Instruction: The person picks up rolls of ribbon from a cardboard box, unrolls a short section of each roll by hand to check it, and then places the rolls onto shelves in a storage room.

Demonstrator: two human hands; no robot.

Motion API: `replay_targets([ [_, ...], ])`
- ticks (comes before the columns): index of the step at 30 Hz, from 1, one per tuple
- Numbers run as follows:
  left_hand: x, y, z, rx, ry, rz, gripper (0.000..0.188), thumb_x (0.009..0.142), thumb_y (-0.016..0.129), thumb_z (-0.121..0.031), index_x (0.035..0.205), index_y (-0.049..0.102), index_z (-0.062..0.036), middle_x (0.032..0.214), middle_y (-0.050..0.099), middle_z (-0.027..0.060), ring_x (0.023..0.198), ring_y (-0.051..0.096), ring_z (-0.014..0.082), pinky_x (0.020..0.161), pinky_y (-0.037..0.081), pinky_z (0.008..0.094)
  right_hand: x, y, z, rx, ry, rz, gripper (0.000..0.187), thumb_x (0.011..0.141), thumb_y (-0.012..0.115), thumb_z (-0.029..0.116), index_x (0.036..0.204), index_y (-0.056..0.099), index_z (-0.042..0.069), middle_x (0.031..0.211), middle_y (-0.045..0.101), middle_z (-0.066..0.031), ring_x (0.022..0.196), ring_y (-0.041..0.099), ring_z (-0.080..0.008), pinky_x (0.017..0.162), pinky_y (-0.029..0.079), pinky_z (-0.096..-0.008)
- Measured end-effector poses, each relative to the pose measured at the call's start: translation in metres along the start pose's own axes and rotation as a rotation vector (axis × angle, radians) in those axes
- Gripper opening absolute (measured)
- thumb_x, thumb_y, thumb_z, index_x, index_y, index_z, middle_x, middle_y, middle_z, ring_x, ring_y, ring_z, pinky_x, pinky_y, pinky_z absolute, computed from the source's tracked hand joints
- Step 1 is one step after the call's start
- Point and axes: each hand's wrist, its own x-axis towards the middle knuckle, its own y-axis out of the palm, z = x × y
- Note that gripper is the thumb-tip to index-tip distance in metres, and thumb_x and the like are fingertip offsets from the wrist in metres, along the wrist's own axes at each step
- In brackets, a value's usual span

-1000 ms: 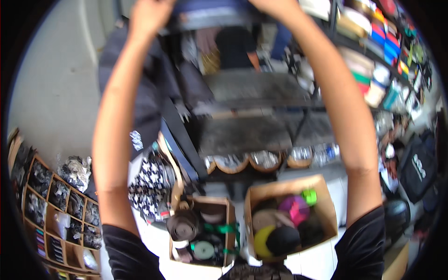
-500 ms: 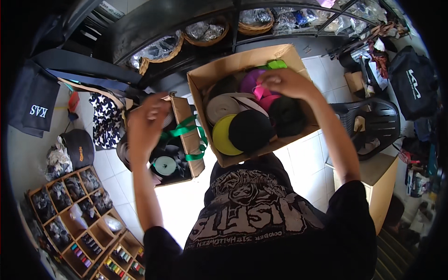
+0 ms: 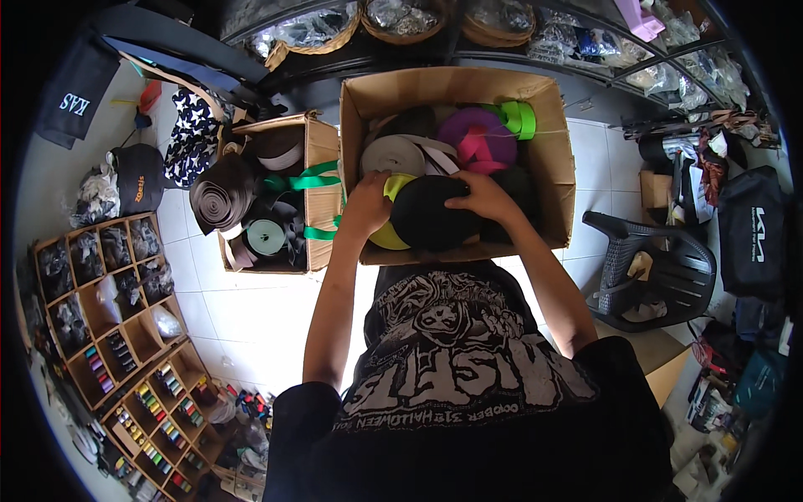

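Note:
A large cardboard box (image 3: 458, 84) in front of me holds several rolls of webbing tape. My left hand (image 3: 366, 202) is closed on the left edge of a yellow-green roll (image 3: 390, 236), which lies partly under a black roll (image 3: 431, 213). Across the black roll's right side, my right hand (image 3: 485, 199) grips its edge, thumb on top and fingertips partly hidden. Behind my hands lie a grey-white roll (image 3: 391, 156), a purple roll (image 3: 452, 127), a pink strap (image 3: 477, 149) and a bright green roll (image 3: 520, 120).
Left of the box, a smaller carton (image 3: 322, 142) holds dark rolls and a pale green roll (image 3: 265, 238); a green strap (image 3: 303, 180) hangs over its side. A wooden thread rack (image 3: 109, 293) is at left, a black plastic chair (image 3: 652, 268) at right. Shelves with wicker baskets (image 3: 401, 33) stand behind.
Both hands have come down onto the rolls: the left from above the smaller carton, the right from near the purple roll. The view has shifted, and the large box now appears straighter.

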Motion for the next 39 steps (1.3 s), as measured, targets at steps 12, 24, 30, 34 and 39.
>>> replay_targets([
  [12, 0.013, -0.023, 0.007, -0.069, -0.005, 0.346, 0.049, 0.068, 0.078, -0.02, 0.11, 0.063, -0.0001, 0.106, 0.061, 0.0224, 0.105, 0.057, 0.0381, 0.09, 0.046, 0.039, -0.073, -0.032, -0.032, 0.742, 0.076, -0.258, 0.05, 0.077, 0.075, 0.006, 0.122, 0.054, -0.004, 0.106, 0.064, -0.0075, 0.097, 0.059, -0.0132, 0.086, 0.047, -0.0277],
  [24, -0.008, -0.058, -0.002, -0.538, -0.118, 0.17, 0.039, 0.073, 0.078, -0.017, 0.104, 0.065, 0.0028, 0.09, 0.067, 0.0132, 0.078, 0.061, 0.0168, 0.072, 0.046, 0.0301, -0.087, -0.03, -0.041, 1.051, 0.021, -0.242, 0.052, 0.081, 0.071, 0.004, 0.127, 0.049, -0.001, 0.11, 0.064, -0.0071, 0.099, 0.062, -0.014, 0.087, 0.049, -0.0278],
  [30, -0.019, -0.079, -0.014, -0.899, -0.183, -0.002, 0.031, 0.079, 0.074, -0.009, 0.104, 0.063, 0.0066, 0.09, 0.068, 0.0086, 0.079, 0.062, 0.0111, 0.073, 0.048, 0.025, -0.084, -0.037, -0.02, 1.254, -0.127, -0.211, 0.046, 0.085, 0.067, 0.007, 0.127, 0.049, 0.001, 0.114, 0.063, -0.008, 0.104, 0.061, -0.017, 0.089, 0.049, -0.0304],
  [34, -0.018, -0.074, -0.032, -1.248, -0.22, -0.13, 0.028, 0.087, 0.066, -0.011, 0.107, 0.06, 0.0067, 0.096, 0.067, 0.0094, 0.083, 0.063, 0.013, 0.075, 0.049, 0.0257, -0.073, -0.029, 0.04, 1.104, -0.08, -0.309, 0.047, 0.083, 0.066, 0.003, 0.126, 0.05, -0.002, 0.115, 0.062, -0.0095, 0.102, 0.061, -0.0181, 0.09, 0.048, -0.0303],
  [39, -0.013, -0.047, -0.052, -1.588, -0.276, -0.283, 0.033, 0.097, 0.052, -0.026, 0.115, 0.056, 0.0011, 0.107, 0.063, 0.0084, 0.097, 0.062, 0.0158, 0.084, 0.05, 0.0284, -0.042, -0.005, 0.083, 0.463, -0.205, -0.578, 0.046, 0.085, 0.068, 0.016, 0.125, 0.052, -0.002, 0.118, 0.058, -0.0126, 0.107, 0.056, -0.0198, 0.093, 0.043, -0.0305],
])
